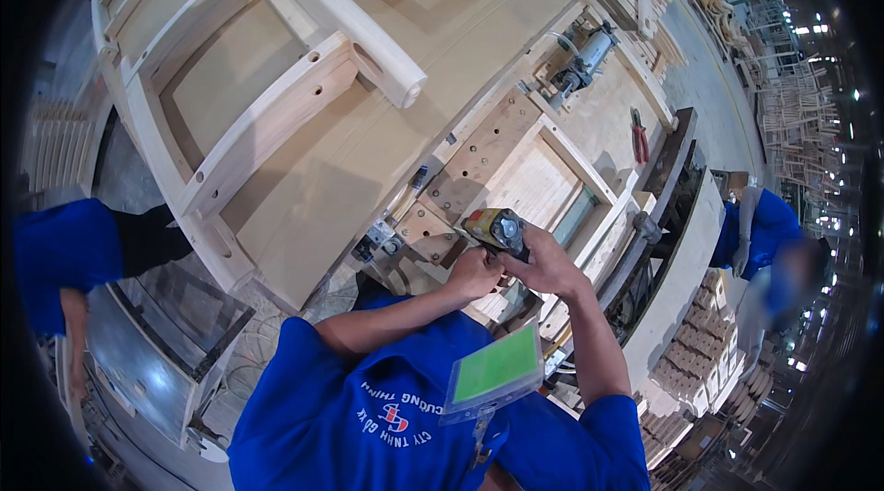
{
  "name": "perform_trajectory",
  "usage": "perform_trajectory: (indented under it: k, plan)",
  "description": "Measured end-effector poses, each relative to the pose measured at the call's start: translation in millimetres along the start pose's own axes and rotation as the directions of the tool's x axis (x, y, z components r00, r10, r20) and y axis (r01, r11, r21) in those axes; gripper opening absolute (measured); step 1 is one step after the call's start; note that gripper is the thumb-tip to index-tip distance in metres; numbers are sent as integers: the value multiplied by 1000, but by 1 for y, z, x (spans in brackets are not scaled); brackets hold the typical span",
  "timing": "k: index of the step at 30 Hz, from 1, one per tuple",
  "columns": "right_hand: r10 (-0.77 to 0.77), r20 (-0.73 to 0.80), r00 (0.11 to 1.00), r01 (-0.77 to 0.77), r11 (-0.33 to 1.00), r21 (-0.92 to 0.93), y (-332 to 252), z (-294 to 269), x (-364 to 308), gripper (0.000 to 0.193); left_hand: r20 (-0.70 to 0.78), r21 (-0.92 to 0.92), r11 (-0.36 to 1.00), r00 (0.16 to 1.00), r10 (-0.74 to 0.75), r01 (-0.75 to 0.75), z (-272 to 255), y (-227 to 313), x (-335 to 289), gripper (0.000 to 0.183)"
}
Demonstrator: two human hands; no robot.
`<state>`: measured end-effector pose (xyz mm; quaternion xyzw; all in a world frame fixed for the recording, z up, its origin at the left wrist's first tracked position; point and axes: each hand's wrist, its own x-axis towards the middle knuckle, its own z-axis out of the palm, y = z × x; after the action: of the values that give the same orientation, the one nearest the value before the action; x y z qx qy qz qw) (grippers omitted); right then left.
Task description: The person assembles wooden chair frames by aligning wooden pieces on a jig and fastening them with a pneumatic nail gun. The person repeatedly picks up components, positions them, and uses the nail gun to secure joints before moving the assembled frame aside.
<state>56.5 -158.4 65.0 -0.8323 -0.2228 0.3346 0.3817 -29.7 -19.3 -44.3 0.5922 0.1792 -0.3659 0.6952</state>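
My right hand [550, 263] is wrapped round the handle of a yellow-and-black hand-held power tool [497, 228]; its exact kind is hard to make out. Just left of it, my left hand [475, 274] is closed with curled fingers, close against the tool's lower side. Whatever it grips is hidden. Both hands are over the near end of a wooden jig, beside a drilled wooden block [427, 231]. Beyond them, a light wooden frame [578, 160] lies in the jig.
A large curved wooden chair frame [318, 68] rests on the board-topped table [322, 155] at left. A metal clamp cylinder [589, 58] and red-handled pliers [639, 136] lie ahead. Stacked wooden parts [697, 344] stand at right. Two people in blue [69, 247] [769, 229] are nearby.
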Motion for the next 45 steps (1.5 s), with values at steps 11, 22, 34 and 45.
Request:
perform_trajectory:
  k: [11, 22, 34, 45]
  plan:
    - [19, 3, 1000, -18, 998, -67, -14, 4, 3, 29, 63, -134, 989, 996, 71, -62, -3, 2, 0, 21]
    - [56, 2, 998, -55, 997, -59, -10, 5, 4, 27, 1, -6, 999, 999, 44, -44, -2, 0, 2, 20]
    - [481, -182, 858, -377, 829, 412, -40, 9, -83, 43, -58, 576, 719, 857, 511, -390, -47, 53, -85, 32]
    - [614, -737, 283, -221, 790, 572, 4, 13, -292, 33, -280, 604, 613, 585, 761, -509, -95, 41, -122, 20]
